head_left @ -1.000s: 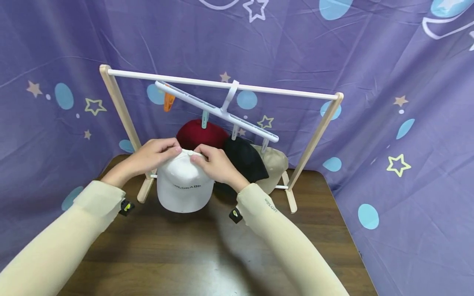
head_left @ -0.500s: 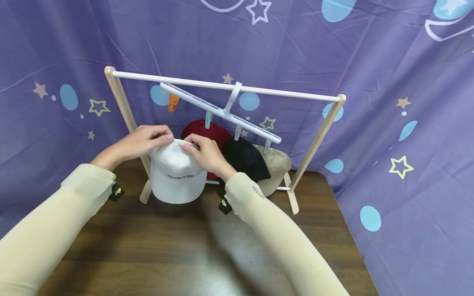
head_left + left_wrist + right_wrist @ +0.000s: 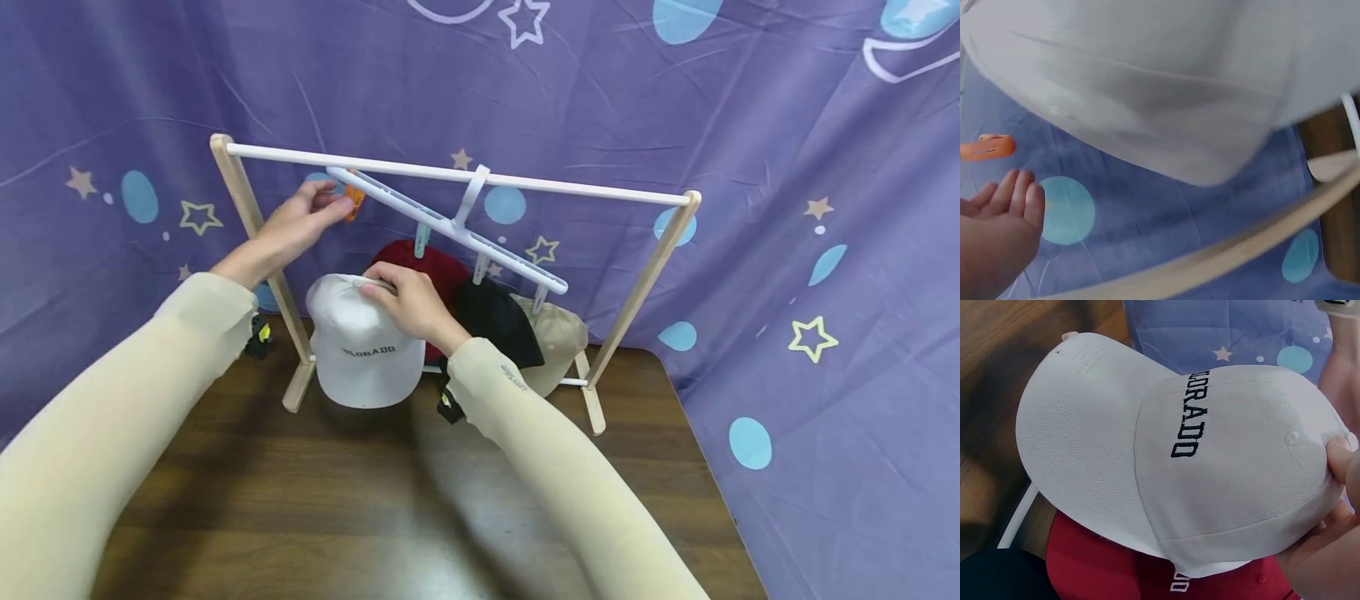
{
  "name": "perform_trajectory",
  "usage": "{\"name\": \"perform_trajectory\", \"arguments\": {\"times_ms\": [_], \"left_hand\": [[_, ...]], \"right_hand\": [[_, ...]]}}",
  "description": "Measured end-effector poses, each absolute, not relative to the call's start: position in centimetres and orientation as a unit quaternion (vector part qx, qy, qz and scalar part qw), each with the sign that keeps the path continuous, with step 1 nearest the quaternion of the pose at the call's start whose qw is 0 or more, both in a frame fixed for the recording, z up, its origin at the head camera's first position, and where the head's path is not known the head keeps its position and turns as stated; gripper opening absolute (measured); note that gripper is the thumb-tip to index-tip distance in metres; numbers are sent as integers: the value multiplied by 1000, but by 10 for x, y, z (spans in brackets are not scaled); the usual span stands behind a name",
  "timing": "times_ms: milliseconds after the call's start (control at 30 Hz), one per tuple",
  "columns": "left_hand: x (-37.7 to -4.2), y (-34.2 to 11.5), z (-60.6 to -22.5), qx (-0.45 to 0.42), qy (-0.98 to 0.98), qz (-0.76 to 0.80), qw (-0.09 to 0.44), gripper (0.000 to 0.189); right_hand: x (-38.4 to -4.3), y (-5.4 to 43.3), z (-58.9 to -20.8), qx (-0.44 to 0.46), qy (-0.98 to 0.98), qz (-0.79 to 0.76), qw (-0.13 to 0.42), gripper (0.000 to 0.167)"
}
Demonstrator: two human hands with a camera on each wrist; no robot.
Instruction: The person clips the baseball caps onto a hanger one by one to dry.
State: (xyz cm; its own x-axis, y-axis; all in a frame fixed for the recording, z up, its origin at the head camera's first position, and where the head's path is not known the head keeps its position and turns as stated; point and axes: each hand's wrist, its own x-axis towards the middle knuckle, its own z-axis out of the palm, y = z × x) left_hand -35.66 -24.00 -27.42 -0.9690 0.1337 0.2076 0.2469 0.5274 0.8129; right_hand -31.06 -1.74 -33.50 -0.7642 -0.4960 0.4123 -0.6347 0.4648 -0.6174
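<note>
A white baseball cap (image 3: 367, 350) with dark lettering hangs from my right hand (image 3: 412, 304), which pinches its crown near the top button. The brim points down toward the table. My left hand (image 3: 296, 225) is raised close to an orange clip (image 3: 356, 197) at the left end of the white hanger (image 3: 405, 210). In the left wrist view, a small gap shows between the loosely bent fingers (image 3: 1019, 194) and the orange clip (image 3: 991, 148). A red cap (image 3: 427, 265), a black cap (image 3: 498, 321) and a beige cap (image 3: 558, 325) hang from other clips, partly overlapping.
The hanger tilts down to the right, hooked on the white rod (image 3: 585, 188) of a wooden rack. Its left post (image 3: 243, 187) stands behind my left arm, its right post (image 3: 637, 287) beyond the beige cap. A brown table (image 3: 337, 517) lies below, a purple curtain (image 3: 787, 167) behind.
My left hand has let go of the white cap and moved up to the orange clip. The right hand keeps hold of the cap, which has shifted slightly.
</note>
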Motion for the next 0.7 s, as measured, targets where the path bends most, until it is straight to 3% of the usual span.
{"name": "perform_trajectory", "arguments": {"times_ms": [300,500,700], "left_hand": [[-373,-226,-262,-129,-772,-622,26,30],[-374,-223,-260,-121,-747,-654,20,19],[-371,-225,-252,-106,-752,-650,6,27]], "right_hand": [[-313,-18,-331,327,-852,398,88,15],[-313,-18,-328,316,-853,407,86,15],[-314,-18,-324,309,-853,411,91,15]]}}
